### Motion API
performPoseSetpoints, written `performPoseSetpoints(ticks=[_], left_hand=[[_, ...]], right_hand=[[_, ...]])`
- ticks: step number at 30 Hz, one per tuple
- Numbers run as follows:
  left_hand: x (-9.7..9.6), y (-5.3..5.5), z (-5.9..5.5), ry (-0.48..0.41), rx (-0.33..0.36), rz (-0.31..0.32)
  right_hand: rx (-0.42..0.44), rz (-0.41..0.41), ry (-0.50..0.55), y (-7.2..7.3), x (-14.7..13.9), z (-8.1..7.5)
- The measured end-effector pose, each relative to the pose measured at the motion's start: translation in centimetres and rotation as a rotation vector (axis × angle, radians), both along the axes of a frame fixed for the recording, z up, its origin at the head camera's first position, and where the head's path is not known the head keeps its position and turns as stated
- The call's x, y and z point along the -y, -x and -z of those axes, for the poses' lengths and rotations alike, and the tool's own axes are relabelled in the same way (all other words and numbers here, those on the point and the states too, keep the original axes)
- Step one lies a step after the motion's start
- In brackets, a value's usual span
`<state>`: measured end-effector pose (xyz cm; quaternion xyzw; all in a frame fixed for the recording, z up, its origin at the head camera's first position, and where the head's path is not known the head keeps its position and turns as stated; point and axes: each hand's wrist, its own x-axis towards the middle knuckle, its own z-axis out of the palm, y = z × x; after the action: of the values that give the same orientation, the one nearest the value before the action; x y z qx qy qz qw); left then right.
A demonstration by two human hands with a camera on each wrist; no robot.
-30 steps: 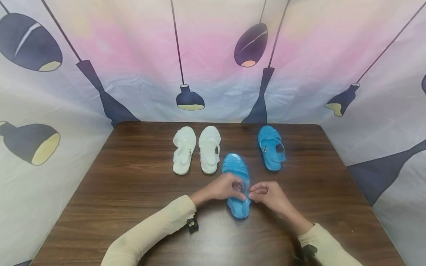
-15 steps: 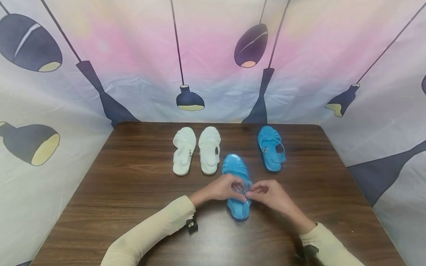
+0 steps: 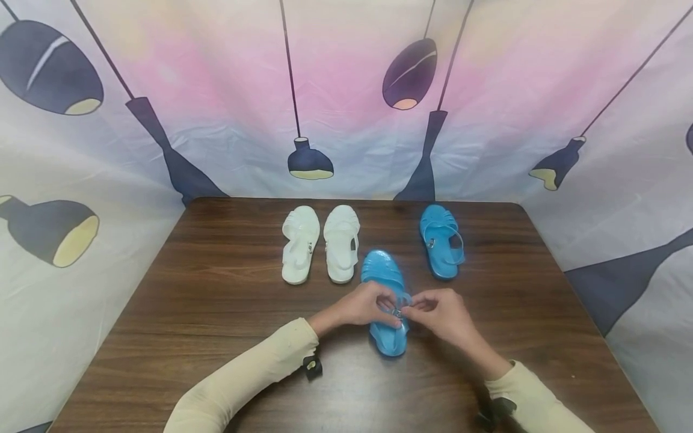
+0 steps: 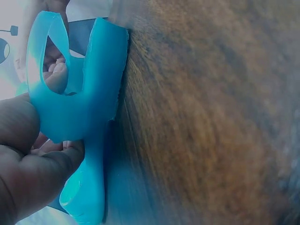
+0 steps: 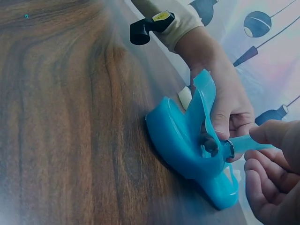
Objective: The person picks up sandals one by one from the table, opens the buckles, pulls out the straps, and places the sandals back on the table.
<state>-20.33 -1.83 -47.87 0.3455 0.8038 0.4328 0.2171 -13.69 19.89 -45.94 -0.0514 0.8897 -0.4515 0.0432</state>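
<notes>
A blue jelly sandal (image 3: 382, 269) lies on the table, toe pointing away. My left hand (image 3: 364, 305) reaches across from its left side, thumb and fingers gripping the sandal's side near the buckle (image 5: 228, 148). On the other side my right hand (image 3: 441, 316) pinches the end of the ankle strap (image 5: 243, 142) between thumb and finger. In the right wrist view that strap runs through the metal buckle. The heel band (image 4: 61, 115) stands up in the left wrist view, with fingers showing through its opening.
A second blue sandal (image 3: 444, 240) lies at the back right of the brown wooden table (image 3: 216, 258). Two white sandals, one left (image 3: 300, 243) and one right (image 3: 341, 243), sit side by side at the back. A lamp-printed cloth (image 3: 346, 72) hangs behind the table.
My right hand has shifted slightly up and away with the strap end, and the buckle shows more plainly between the hands. The left hand keeps its place on the sandal.
</notes>
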Motion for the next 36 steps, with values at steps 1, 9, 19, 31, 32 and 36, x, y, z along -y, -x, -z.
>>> performPoseSetpoints(ticks=[1,9,19,31,32,36], left_hand=[[0.0,0.0,0.0,-0.003,0.000,0.002],[-0.1,0.2,0.1,-0.012,0.002,0.011],[0.0,0.3,0.0,0.015,0.029,0.005],[0.4,0.1,-0.1,0.017,0.040,-0.016],[0.5,0.0,-0.1,0.017,0.041,-0.016],[0.4,0.0,0.0,0.007,0.047,-0.002]], right_hand=[[-0.011,0.009,-0.004,-0.1,0.0,0.0],[-0.086,0.025,-0.015,-0.3,0.2,0.2],[-0.179,0.006,-0.009,-0.2,0.5,0.5],[-0.282,0.035,-0.089,-0.4,-0.7,-1.9],[-0.259,0.025,-0.107,-0.4,-0.9,-2.0],[-0.163,-0.027,-0.143,-0.3,-2.1,-1.8]])
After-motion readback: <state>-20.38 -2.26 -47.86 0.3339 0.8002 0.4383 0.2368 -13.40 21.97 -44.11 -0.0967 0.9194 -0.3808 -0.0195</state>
